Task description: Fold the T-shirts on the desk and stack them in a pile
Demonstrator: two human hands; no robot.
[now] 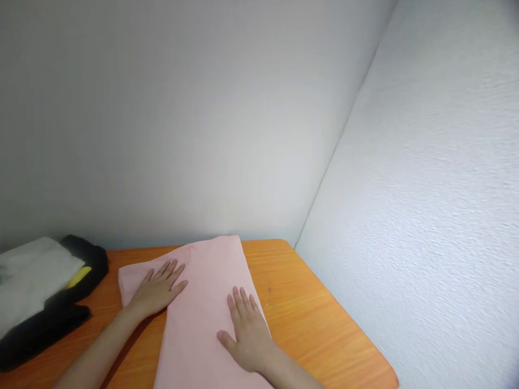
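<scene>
A pink shirt [198, 324] lies flat on the wooden table, folded lengthwise, with a sleeve reaching out to the left. My left hand [160, 289] rests palm down where that sleeve meets the body, its fingers spread. On the right side of the body, close to the long edge, my right hand [247, 332] lies flat, thumb apart from the fingers. Neither hand grips the cloth. The shirt's near end runs out of the bottom of the view.
To the left is a heap of white, black and yellow clothing [36, 281], slightly blurred. The orange wooden table [316, 324] has a rounded far right corner. A grey wall [182, 119] stands behind it and a white textured wall [438, 189] to the right.
</scene>
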